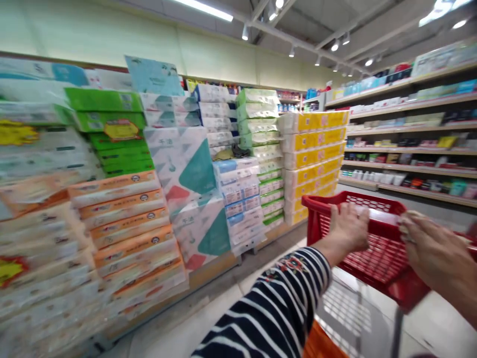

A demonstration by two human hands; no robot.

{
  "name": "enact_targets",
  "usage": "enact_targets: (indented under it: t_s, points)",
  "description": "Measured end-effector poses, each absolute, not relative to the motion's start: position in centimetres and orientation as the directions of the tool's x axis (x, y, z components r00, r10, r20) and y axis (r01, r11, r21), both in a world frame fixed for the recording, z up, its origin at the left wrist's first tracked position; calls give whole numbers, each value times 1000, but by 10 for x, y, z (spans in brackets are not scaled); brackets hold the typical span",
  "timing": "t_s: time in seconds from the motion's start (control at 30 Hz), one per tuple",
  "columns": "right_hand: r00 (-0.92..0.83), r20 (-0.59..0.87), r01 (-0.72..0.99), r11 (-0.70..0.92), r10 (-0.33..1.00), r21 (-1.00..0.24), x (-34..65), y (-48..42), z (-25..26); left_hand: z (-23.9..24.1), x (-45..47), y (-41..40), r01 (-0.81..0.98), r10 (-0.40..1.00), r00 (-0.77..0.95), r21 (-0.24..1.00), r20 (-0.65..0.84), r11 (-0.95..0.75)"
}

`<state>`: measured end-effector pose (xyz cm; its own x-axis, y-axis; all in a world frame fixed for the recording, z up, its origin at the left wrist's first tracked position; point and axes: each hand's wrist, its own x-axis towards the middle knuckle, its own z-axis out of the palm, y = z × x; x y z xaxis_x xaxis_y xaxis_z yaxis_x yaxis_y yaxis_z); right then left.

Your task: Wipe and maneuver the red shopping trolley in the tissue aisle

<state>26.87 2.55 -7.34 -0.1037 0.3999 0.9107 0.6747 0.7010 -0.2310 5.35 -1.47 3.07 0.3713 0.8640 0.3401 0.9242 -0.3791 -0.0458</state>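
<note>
A red plastic shopping cart (376, 258) stands in front of me at the right, its basket walls full of small holes. My left hand (348, 226) is over its near rim, fingers stretched and apart, with nothing visible in them; whether the palm touches the rim I cannot tell. Further right, my right hand (434, 243) bends over the cart's edge. A pale, cloth-like thing (413, 219) shows at its fingers, blurred and mostly covered by the hand. My left arm wears a striped sleeve (268, 303) with embroidered flowers.
Stacked tissue packs (130, 219) line the left side on a low platform. Yellow-and-white packs (313, 159) stand beyond the cart. Shelves (413, 122) of small boxes and bottles run along the right. Pale floor tiles (219, 303) lie between. Something orange (322, 343) shows at the bottom.
</note>
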Motion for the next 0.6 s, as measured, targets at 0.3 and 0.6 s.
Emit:
enact_targets:
  t_s: [0.3, 0.6]
  points:
    - [-41, 868, 919, 358, 495, -162, 244, -22, -11, 14, 35, -10, 966, 905, 231, 31, 357, -258]
    - [-179, 740, 877, 446, 648, -178, 249, -18, -6, 11, 39, -16, 956, 861, 271, -16, 430, -292]
